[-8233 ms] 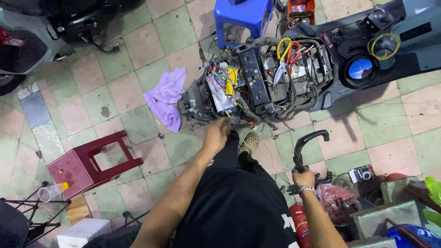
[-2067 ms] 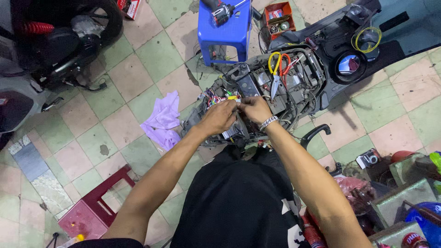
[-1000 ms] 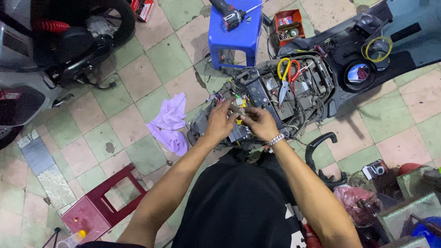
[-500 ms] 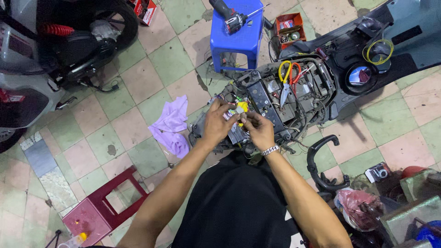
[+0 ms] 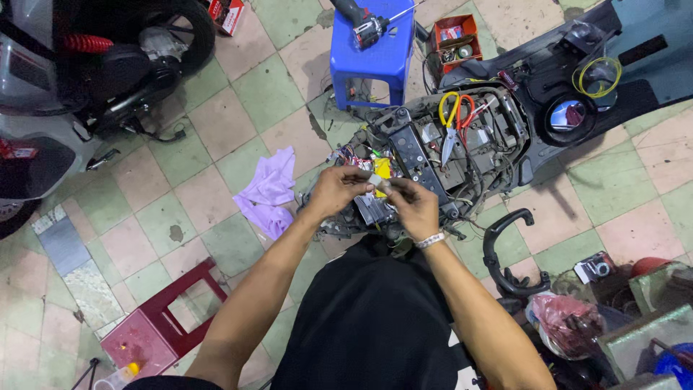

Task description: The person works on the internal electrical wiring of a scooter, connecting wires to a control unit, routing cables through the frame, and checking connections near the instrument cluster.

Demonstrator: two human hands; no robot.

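Observation:
My left hand [image 5: 336, 191] and my right hand [image 5: 413, 206] meet over the opened body of a scooter [image 5: 462, 137] lying on the tiled floor. Between their fingertips they pinch a small pale connector [image 5: 376, 179], next to a yellow part [image 5: 382, 168] and a tangle of wires. Two pairs of pliers, one yellow-handled [image 5: 449, 119] and one red-handled [image 5: 465, 112], rest on the scooter's frame just beyond my hands. A white band circles my right wrist.
A blue plastic stool [image 5: 372, 54] carries a power drill [image 5: 364, 25]. A purple cloth [image 5: 271, 191] lies left of the scooter. A red stool [image 5: 162, 328] lies tipped at lower left. A parked scooter [image 5: 72, 79] fills the upper left. A black handle [image 5: 505, 249] and red bag [image 5: 567, 325] lie at right.
My right hand left the black handle and joined my left at the scooter's wiring. Both hands have drawn slightly back toward me with the small connector between them.

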